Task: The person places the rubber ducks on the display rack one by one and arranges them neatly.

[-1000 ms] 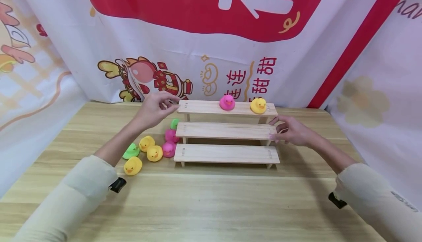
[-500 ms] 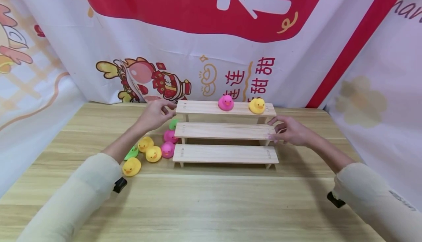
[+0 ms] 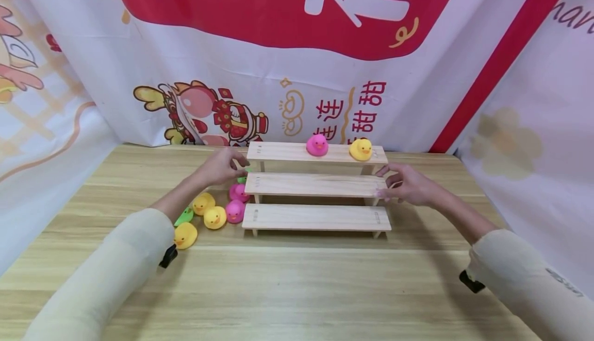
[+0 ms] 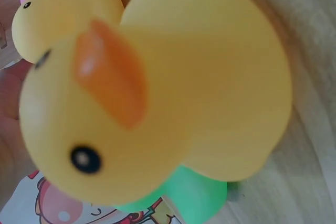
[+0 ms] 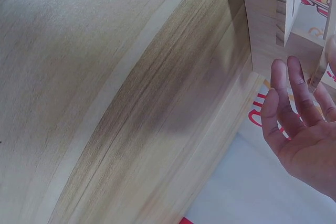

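Note:
A three-tier wooden display stand stands on the table. On its top tier sit a pink rubber duck and a yellow rubber duck. My left hand is beside the stand's left end, fingers slightly bent, right over a partly hidden green rubber duck; whether it touches the duck cannot be told. At the right end of the middle tier, my right hand holds the board's end between thumb and fingers. In the right wrist view, the right hand reaches around that board edge.
Left of the stand lie pink ducks, yellow ducks and another green duck. One yellow duck fills much of the left wrist view. A printed cloth hangs behind the wooden table.
My left hand has left the top tier's left end and come down over the green duck by the stand. My right hand stays at the middle tier. The view has shifted slightly.

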{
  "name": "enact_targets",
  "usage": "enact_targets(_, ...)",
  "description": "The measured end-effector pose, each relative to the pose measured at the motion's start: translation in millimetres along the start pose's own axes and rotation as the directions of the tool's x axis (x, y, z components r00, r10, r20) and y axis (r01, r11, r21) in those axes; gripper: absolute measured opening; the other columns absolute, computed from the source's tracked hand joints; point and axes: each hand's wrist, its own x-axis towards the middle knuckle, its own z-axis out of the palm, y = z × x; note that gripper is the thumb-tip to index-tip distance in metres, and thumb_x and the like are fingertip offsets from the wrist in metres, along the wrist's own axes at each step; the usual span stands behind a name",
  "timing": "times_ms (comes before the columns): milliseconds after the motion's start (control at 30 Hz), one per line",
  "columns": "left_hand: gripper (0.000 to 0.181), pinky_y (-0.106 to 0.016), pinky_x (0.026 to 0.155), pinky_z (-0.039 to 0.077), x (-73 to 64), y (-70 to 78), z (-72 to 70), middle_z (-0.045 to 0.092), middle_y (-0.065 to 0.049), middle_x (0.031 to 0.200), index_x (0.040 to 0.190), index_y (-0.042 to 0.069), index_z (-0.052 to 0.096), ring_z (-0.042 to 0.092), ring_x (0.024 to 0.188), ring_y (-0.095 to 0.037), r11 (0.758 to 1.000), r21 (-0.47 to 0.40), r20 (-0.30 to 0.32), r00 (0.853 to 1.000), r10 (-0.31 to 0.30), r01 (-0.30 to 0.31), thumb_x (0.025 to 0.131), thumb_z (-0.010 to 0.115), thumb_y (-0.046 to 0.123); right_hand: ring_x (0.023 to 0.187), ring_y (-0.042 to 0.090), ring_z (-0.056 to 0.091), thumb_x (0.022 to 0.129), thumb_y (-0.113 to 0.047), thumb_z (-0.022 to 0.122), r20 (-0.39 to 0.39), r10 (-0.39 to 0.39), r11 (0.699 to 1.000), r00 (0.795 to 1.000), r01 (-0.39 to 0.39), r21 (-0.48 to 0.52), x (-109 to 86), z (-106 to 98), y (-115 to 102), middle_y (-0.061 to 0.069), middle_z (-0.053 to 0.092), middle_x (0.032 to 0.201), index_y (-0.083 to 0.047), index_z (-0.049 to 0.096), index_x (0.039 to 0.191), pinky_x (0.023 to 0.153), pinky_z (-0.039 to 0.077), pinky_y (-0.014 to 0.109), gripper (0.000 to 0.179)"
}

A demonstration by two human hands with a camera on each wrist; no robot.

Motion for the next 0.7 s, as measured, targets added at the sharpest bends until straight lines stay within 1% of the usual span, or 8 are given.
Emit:
enact_targets(167,0.018,-0.040,0.076,0.061,0.3,-2.1,1.9,0.075,-0.024,0.106,0.106,-0.008,0.076,0.071,0.086,-0.031,0.999,-0.028,0.017,1.000,0.021,-0.021,0.090,0.077,0.001,0.085,0.034,0.069,0.094,-0.015,0.079,-0.004,-0.007,1.000,1.000,0.007,-0.001,-0.6,0.4,0.1,0.019,0.071,0.089,0.007,0.049,0.132,0.068,0.060,0.046,0.053)
enact_targets(333,0.018,-0.040,0.078,0.061,0.0,-2.1,2.4,0.075,-0.023,0.103,0.105,-0.008,0.076,0.071,0.088,-0.033,0.999,-0.034,0.032,0.999,0.025,-0.024,0.089,0.078,0.000,0.085,0.034,0.069,0.094,-0.015,0.079,-0.003,-0.004,1.000,1.000,0.004,0.000,-1.6,0.0,-0.5,0.017,0.071,0.089,0.007,0.049,0.132,0.068,0.060,0.046,0.053)
enact_targets(467,0.017,-0.041,0.079,0.061,-0.3,-2.5,1.7,0.075,-0.020,0.099,0.103,-0.007,0.076,0.070,0.088,-0.032,0.999,-0.019,0.028,0.999,0.034,-0.034,0.088,0.079,0.000,0.085,0.033,0.068,0.094,-0.017,0.079,0.001,-0.001,1.000,1.000,0.001,0.005,-1.8,-0.1,-0.9,0.018,0.071,0.089,0.006,0.049,0.133,0.069,0.060,0.045,0.054)
enact_targets(600,0.017,-0.039,0.079,0.059,-3.0,-3.7,-0.5,0.075,-0.017,0.097,0.102,-0.006,0.076,0.069,0.088,-0.031,0.999,-0.026,0.018,0.999,0.045,-0.045,0.088,0.080,0.000,0.085,0.033,0.068,0.094,-0.017,0.079,0.001,-0.005,1.000,1.000,0.005,0.002,-1.2,0.2,-0.8,0.016,0.071,0.087,0.006,0.049,0.132,0.068,0.059,0.043,0.054)
enact_targets(700,0.018,-0.037,0.078,0.057,-6.7,-4.7,-3.6,0.075,-0.017,0.097,0.103,-0.006,0.075,0.068,0.087,-0.031,0.998,-0.040,0.007,0.999,0.041,-0.041,0.087,0.080,-0.001,0.085,0.034,0.068,0.094,-0.016,0.079,0.002,-0.007,1.000,1.000,0.007,0.003,-0.8,0.2,-0.7,0.017,0.071,0.087,0.007,0.048,0.132,0.068,0.059,0.044,0.054)
